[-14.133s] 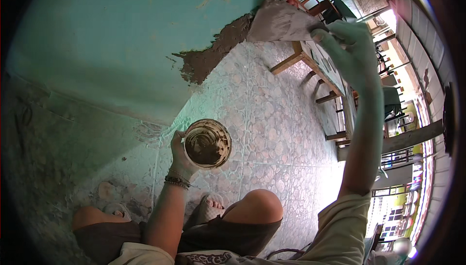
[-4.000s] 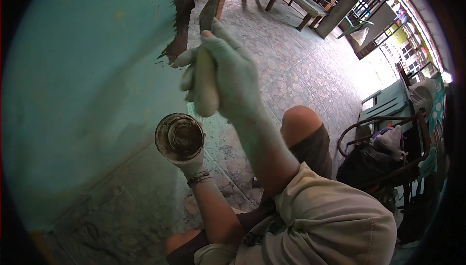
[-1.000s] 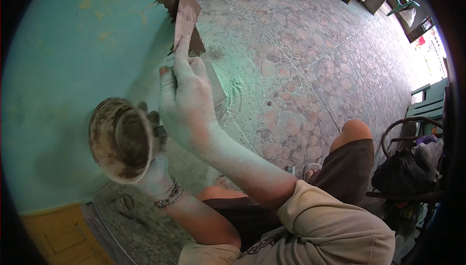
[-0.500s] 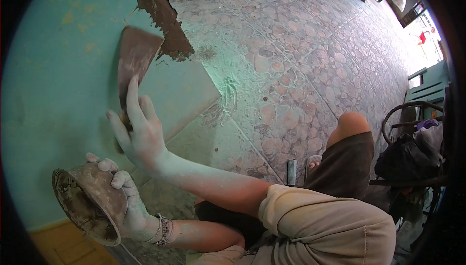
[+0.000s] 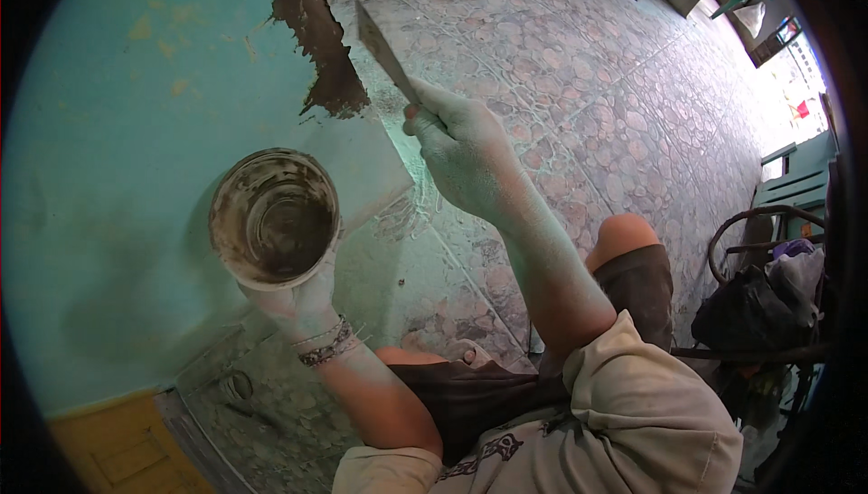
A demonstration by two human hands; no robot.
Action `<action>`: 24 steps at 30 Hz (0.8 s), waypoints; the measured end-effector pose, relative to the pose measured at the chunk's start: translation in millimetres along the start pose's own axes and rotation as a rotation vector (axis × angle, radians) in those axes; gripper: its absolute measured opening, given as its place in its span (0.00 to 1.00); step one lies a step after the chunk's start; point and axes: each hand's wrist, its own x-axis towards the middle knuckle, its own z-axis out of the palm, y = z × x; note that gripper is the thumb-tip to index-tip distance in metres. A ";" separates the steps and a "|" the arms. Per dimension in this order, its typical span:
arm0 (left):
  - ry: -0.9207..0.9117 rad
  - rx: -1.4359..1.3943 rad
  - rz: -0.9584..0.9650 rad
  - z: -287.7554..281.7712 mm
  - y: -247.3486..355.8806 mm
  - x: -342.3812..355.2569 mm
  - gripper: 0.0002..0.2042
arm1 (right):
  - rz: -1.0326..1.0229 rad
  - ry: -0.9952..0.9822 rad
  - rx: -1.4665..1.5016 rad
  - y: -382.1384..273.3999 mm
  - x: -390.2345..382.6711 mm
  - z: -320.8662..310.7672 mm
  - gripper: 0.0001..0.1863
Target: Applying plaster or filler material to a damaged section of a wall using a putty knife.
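The fingers of our left hand point(image 5: 303, 302) grasp the tub point(image 5: 282, 223) from below, near the wall point(image 5: 108, 187); those of our right hand point(image 5: 466, 150) clench the scraper point(image 5: 386, 56), which we see just right of the brown patch point(image 5: 318, 37).

Putty knife point(image 5: 384, 51): dull metal blade. Tub point(image 5: 233, 214): interior smeared, matt. Wall point(image 5: 117, 178): smooth paint. Brown patch point(image 5: 324, 51): matt, rough-edged.
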 end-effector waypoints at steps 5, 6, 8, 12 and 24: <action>0.206 0.166 -0.021 12.6 -0.4 2.3 0.33 | -0.100 -0.071 0.084 -32.8 1.0 -10.6 0.20; 0.206 0.165 -0.019 10.9 -0.3 3.0 0.33 | -0.102 -0.073 0.083 -35.8 0.0 -12.3 0.20; 0.222 0.087 -0.043 6.8 -1.9 5.4 0.33 | -0.109 -0.106 0.003 -39.0 -4.0 -18.4 0.20; 0.224 -0.070 -0.111 6.2 3.1 3.2 0.33 | -0.069 -0.119 0.003 -40.2 -10.0 -27.1 0.20; 0.060 0.599 0.309 -8.0 32.1 -19.1 0.39 | -0.141 0.176 0.115 -42.1 -36.8 71.9 0.25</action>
